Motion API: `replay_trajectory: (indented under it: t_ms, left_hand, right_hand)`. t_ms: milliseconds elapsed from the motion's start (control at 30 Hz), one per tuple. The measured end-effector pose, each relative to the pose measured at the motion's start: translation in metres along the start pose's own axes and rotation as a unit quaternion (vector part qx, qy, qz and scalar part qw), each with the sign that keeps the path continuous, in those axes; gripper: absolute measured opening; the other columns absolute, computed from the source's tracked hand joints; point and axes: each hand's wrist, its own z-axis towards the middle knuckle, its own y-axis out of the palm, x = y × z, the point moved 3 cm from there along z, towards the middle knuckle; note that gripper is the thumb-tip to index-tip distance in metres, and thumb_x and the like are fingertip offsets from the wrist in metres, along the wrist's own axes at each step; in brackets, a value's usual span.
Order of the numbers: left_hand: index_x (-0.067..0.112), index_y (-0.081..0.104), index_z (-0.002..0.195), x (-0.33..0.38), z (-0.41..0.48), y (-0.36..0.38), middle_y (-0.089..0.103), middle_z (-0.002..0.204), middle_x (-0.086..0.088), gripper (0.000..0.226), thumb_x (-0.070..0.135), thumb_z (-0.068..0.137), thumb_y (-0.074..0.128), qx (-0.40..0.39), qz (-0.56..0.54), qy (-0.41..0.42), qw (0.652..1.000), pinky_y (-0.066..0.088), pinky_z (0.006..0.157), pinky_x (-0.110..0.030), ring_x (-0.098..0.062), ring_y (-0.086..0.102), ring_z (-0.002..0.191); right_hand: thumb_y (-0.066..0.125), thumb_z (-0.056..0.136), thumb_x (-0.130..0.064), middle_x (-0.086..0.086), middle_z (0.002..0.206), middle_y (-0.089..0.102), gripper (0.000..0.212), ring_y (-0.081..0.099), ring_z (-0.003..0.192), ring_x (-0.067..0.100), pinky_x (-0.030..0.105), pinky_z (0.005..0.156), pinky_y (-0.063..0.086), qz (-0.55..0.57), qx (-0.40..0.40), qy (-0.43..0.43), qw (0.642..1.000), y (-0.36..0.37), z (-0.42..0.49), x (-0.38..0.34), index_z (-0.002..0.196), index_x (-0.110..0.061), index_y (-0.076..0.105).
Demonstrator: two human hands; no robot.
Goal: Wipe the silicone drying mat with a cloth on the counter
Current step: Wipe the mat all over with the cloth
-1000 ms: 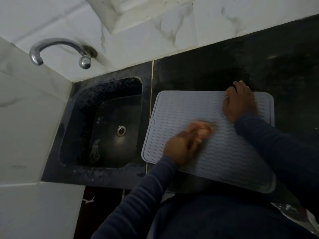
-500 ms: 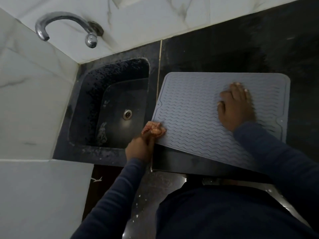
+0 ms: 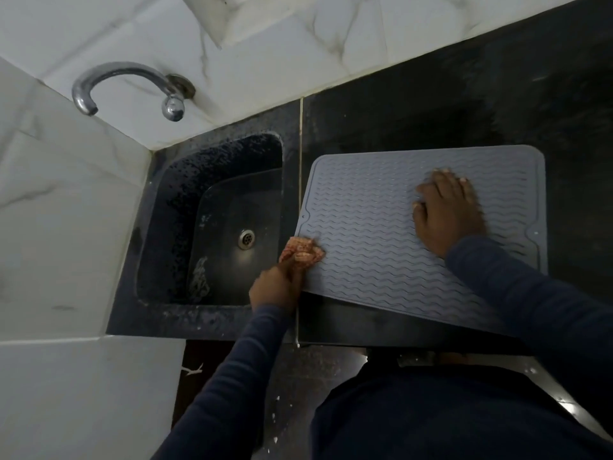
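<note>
Grey silicone, ribbed with wavy lines — the drying mat [image 3: 371, 227] lies flat on the black tabletop [image 3: 431, 104], its left edge just beside the rim of the dark sink [image 3: 212, 224]. A crumpled orange-patterned cloth [image 3: 300, 254] sits on the mat's near-left corner, bunched in the fingers [image 3: 292, 265] of the left hand [image 3: 275, 288]; they are curled closed around it, with the cloth sticking out past the fingertips toward the mat's middle. The right hand [image 3: 446, 214] rests palm-down on the right half of the mat, well apart from the cloth, its fingers [image 3: 444, 179] laid flat and close together, pointing toward the far edge, the thumb a little out to the left. Both arms wear dark blue sleeves [image 3: 517, 283]. Beyond the left-hand fingers a drain [image 3: 246, 239] lies in the sink's floor, and a chrome tap [image 3: 132, 84] curves out from the white marbled wall tiles [image 3: 298, 34] — well above the basin.
</note>
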Motion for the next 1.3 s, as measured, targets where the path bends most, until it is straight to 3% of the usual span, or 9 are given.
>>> replay_trajectory:
  t_ms: [133, 267, 567, 700, 833, 900, 1033, 1133, 1300]
  left_hand:
    - [0.032, 0.061, 0.118, 0.063, -0.015, 0.000, 0.066, 0.093, 0.004, 0.032, 0.049, 0.096, 0.044, 0.021, -0.143, 0.161, 0.976, 0.043, 0.062, -0.019, -0.010, 0.059, 0.079]
    - [0.022, 0.063, 0.116, 0.140, -0.050, 0.032, 0.067, 0.096, -0.009, 0.062, 0.061, 0.090, 0.021, -0.027, -0.075, 0.319, 0.944, 0.051, 0.064, -0.034, -0.027, 0.063, 0.077]
    - [0.042, 0.056, 0.119, -0.014, 0.032, 0.009, 0.069, 0.107, -0.002, 0.058, 0.079, 0.081, 0.032, -0.006, -0.070, -0.051, 0.996, 0.048, 0.079, -0.034, -0.030, 0.065, 0.097]
    - [0.037, 0.058, 0.121, 0.042, 0.022, 0.005, 0.071, 0.100, -0.004, 0.036, 0.055, 0.094, 0.044, 0.067, -0.159, 0.052, 0.984, 0.050, 0.071, -0.029, -0.024, 0.067, 0.086]
    - [0.025, 0.059, 0.123, 0.148, -0.017, 0.027, 0.066, 0.095, -0.008, 0.042, 0.050, 0.096, 0.039, 0.001, -0.104, 0.263, 0.959, 0.049, 0.068, -0.032, -0.024, 0.062, 0.081]
    - [0.025, 0.061, 0.120, 0.146, -0.012, 0.027, 0.065, 0.099, -0.007, 0.041, 0.050, 0.095, 0.041, 0.013, -0.074, 0.260, 0.963, 0.050, 0.069, -0.033, -0.025, 0.062, 0.083]
    - [0.036, 0.061, 0.111, 0.048, 0.030, 0.016, 0.068, 0.100, 0.003, 0.053, 0.073, 0.089, 0.030, 0.001, -0.107, 0.064, 0.992, 0.051, 0.078, -0.034, -0.019, 0.064, 0.090]
    - [0.033, 0.061, 0.116, 0.008, 0.050, 0.005, 0.069, 0.106, -0.008, 0.046, 0.065, 0.090, 0.039, -0.010, -0.058, -0.033, 0.998, 0.052, 0.081, -0.038, -0.030, 0.065, 0.094]
    - [0.033, 0.052, 0.125, 0.109, 0.018, 0.010, 0.066, 0.097, 0.007, 0.040, 0.056, 0.097, 0.035, 0.041, -0.163, 0.170, 0.971, 0.047, 0.070, -0.028, -0.008, 0.061, 0.079]
  right_hand:
    - [0.038, 0.095, -0.031, 0.019, 0.150, 0.038, 0.044, 0.026, 0.143, 0.032, 0.047, 0.120, 0.009, 0.007, -0.004, 0.001, 1.000, -0.001, 0.002, -0.001, 0.128, -0.008, 0.054]
    - [0.043, 0.097, -0.026, 0.017, 0.151, 0.036, 0.038, 0.024, 0.144, 0.030, 0.045, 0.120, 0.009, 0.000, -0.004, 0.006, 1.000, 0.000, 0.000, -0.001, 0.130, -0.009, 0.053]
    - [0.033, 0.091, -0.030, 0.020, 0.146, 0.042, 0.048, 0.031, 0.140, 0.034, 0.047, 0.118, 0.012, 0.022, -0.007, 0.012, 1.000, 0.000, -0.001, -0.002, 0.125, -0.006, 0.058]
    - [0.041, 0.094, -0.025, 0.018, 0.148, 0.040, 0.040, 0.029, 0.141, 0.033, 0.047, 0.119, 0.012, -0.002, -0.014, 0.016, 1.000, -0.001, 0.002, -0.002, 0.128, -0.008, 0.056]
    - [0.046, 0.094, -0.020, 0.014, 0.152, 0.036, 0.039, 0.024, 0.144, 0.030, 0.044, 0.119, 0.008, -0.011, -0.018, 0.017, 1.000, -0.001, 0.003, -0.004, 0.131, -0.011, 0.052]
    - [0.043, 0.094, -0.019, 0.015, 0.152, 0.036, 0.039, 0.024, 0.144, 0.030, 0.044, 0.120, 0.008, -0.003, -0.017, 0.017, 1.000, 0.000, 0.002, -0.001, 0.131, -0.011, 0.053]
    - [0.036, 0.093, -0.022, 0.017, 0.150, 0.038, 0.042, 0.027, 0.143, 0.032, 0.045, 0.119, 0.010, 0.009, -0.011, 0.015, 1.000, -0.002, 0.000, -0.002, 0.129, -0.009, 0.055]
    - [0.045, 0.094, -0.017, 0.017, 0.150, 0.038, 0.038, 0.027, 0.143, 0.033, 0.047, 0.120, 0.011, -0.005, -0.013, 0.016, 1.000, -0.002, 0.001, -0.005, 0.129, -0.007, 0.055]
    - [0.040, 0.093, -0.021, 0.016, 0.152, 0.034, 0.043, 0.023, 0.144, 0.032, 0.047, 0.120, 0.008, -0.029, -0.034, 0.023, 0.999, -0.002, 0.002, -0.008, 0.133, -0.010, 0.051]
